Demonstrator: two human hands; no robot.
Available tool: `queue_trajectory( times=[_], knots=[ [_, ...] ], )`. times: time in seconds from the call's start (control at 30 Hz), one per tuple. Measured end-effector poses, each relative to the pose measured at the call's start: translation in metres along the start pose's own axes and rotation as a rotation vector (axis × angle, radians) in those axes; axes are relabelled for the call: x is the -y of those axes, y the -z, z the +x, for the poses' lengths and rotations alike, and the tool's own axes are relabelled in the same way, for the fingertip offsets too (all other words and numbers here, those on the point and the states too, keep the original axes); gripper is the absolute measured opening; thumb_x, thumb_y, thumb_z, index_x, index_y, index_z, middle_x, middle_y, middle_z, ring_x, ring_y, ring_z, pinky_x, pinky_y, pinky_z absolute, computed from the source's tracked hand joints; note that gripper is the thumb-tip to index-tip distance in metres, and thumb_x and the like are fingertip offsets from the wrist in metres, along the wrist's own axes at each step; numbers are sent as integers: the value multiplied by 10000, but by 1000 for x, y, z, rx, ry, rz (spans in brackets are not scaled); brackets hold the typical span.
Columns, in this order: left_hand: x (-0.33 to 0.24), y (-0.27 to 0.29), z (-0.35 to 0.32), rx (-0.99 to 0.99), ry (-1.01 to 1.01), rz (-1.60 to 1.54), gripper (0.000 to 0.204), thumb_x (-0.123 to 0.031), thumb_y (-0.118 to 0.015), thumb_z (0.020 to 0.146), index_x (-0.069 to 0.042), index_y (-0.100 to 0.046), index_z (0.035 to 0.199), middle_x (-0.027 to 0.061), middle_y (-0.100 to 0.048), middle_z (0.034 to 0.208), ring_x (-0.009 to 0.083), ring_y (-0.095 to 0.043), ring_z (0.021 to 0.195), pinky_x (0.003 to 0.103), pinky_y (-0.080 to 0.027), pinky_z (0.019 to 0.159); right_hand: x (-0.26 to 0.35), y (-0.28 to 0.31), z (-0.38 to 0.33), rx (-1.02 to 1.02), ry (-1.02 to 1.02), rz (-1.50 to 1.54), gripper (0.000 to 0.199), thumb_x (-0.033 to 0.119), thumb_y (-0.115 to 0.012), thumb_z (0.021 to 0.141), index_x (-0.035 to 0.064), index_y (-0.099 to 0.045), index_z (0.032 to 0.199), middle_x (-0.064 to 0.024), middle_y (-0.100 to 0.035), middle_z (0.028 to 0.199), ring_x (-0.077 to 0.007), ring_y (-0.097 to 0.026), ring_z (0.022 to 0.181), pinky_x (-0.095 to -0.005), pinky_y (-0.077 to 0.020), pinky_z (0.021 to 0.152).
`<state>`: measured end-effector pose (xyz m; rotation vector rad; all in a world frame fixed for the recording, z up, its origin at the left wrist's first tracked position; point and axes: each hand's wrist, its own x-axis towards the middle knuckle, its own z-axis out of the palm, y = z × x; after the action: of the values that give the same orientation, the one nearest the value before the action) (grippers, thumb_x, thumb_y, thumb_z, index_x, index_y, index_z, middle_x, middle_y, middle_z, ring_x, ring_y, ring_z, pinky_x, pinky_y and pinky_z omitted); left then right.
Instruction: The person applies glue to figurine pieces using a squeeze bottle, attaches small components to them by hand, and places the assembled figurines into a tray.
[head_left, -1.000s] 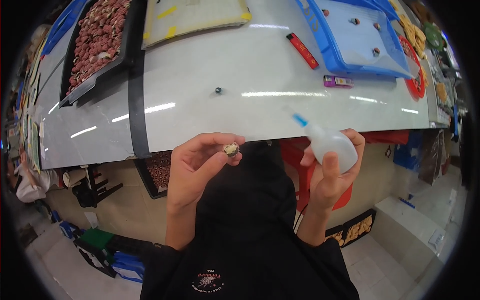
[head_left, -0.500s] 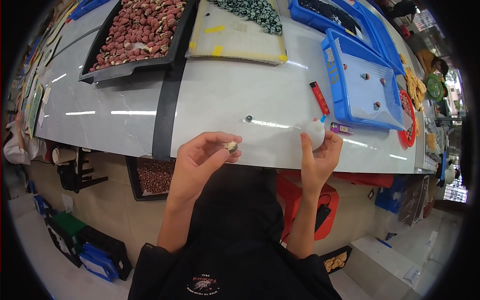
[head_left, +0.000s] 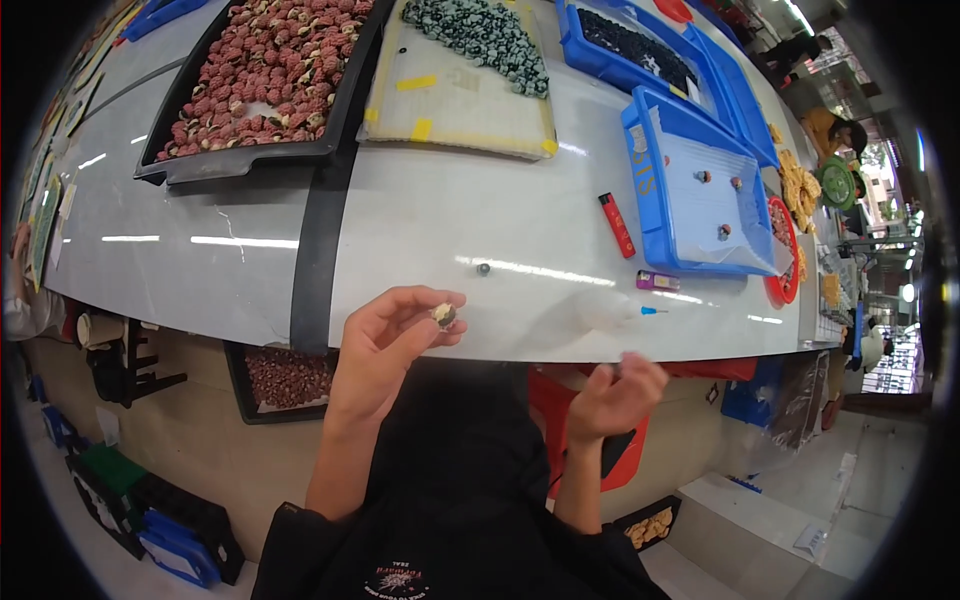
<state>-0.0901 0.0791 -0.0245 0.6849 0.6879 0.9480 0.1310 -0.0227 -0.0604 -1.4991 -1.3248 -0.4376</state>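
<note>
Near the table edge, my left hand (head_left: pixel 385 345) pinches a small round cream-and-dark piece (head_left: pixel 444 316) between thumb and fingers. My right hand (head_left: pixel 612 402) is just off the edge, its fingers curled together and partly blurred. Something small and dark shows at its fingertips, but I cannot make out what it is. A white squeeze bottle (head_left: pixel 598 312), smeared by motion, lies on the table beyond that hand, its blue needle tip (head_left: pixel 654 310) pointing right. One small dark bead (head_left: pixel 484 269) rests on the tabletop beyond my left hand.
A red lighter (head_left: pixel 616 226) and a purple lighter (head_left: pixel 658 281) lie near a blue tray (head_left: pixel 640 175) holding several small pieces. At the back are a black tray (head_left: pixel 240 160) of reddish pieces and a board (head_left: pixel 460 120) with green-black beads. A red basket (head_left: pixel 783 285) stands right.
My right hand has let go of the squeeze bottle, now on the table, and has drawn back toward me. The left hand still holds the round piece; the whole view has shifted slightly.
</note>
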Motion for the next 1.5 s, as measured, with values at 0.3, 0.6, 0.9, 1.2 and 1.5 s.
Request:
queue_trajectory(
  times=[0.3, 0.6, 0.9, 1.2, 1.5],
  knots=[
    [-4, 12, 1, 54, 69, -112, 221, -24, -575, 857, 29, -557, 1071, 168, -597, 1103, 187, -639, 890, 297, -528, 812, 55, -84, 52, 613, -289, 114, 260, 2, -695, 729, 1, -563, 953, -88, -556, 901, -183, -541, 756, -292, -440, 662],
    [-3, 9, -4, 92, 90, -128, 235, -42, -597, 853, 27, -549, 1072, 174, -599, 1106, 200, -639, 914, 302, -532, 818, 68, -60, 59, 660, -250, 369, 199, -72, -659, 744, -1, -654, 930, -87, -621, 891, -186, -617, 717, -254, -503, 661],
    [4, -9, -10, 154, 126, -140, 229, 29, -593, 832, 52, -544, 1054, 188, -598, 1103, 203, -627, 935, 299, -513, 839, 82, -28, 61, 530, -173, 454, 190, -40, -716, 715, -1, -656, 892, -98, -644, 791, -191, -630, 694, -245, -506, 563],
    [3, -21, -21, 219, 72, 68, 232, 80, -651, 776, 61, -606, 1003, 186, -629, 1033, 192, -632, 914, 287, -523, 816, 76, -6, 65, 542, -21, 425, 195, -83, -737, 634, -5, -656, 794, -108, -649, 753, -176, -625, 625, -232, -492, 519],
    [-20, -31, -41, 181, -138, 365, 149, 47, -715, 734, 40, -674, 877, 175, -652, 893, 239, -660, 847, 301, -544, 757, 83, -2, 72, 548, -79, 619, 187, -56, -752, 610, -6, -666, 769, -113, -660, 733, -162, -603, 555, -220, -459, 475]
  ],
)
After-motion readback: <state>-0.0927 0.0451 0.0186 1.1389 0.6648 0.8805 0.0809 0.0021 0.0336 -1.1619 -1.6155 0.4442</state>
